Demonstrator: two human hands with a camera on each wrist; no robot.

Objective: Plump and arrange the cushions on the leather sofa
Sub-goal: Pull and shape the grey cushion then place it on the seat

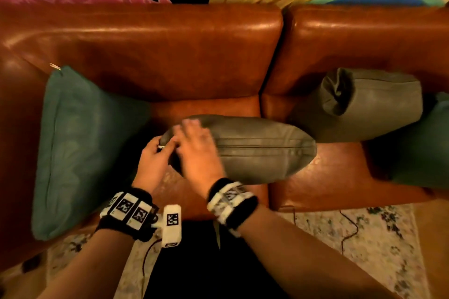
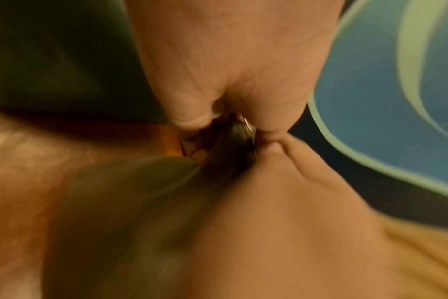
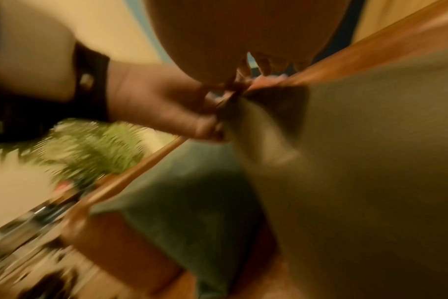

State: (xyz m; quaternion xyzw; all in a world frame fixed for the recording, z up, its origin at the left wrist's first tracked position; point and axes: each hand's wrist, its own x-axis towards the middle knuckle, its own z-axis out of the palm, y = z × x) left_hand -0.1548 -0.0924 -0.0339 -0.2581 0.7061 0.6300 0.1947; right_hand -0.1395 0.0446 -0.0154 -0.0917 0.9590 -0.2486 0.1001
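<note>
Both forearms reach in from 6 o'clock toward my leather sofa. Teal cushion leans at 9 o'clock against the arm; second grey cushion sits at 2 o'clock. Centre seat: grey cushion on edge. Left hand fingers pinch its left corner; right hand lies flat, fingers spread on it.

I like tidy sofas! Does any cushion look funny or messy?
Yes. The grey cushion on the right has one end caved in and crumpled, and it lies tilted against the brown leather sofa back. The grey cushion in the middle lies flat.
</note>
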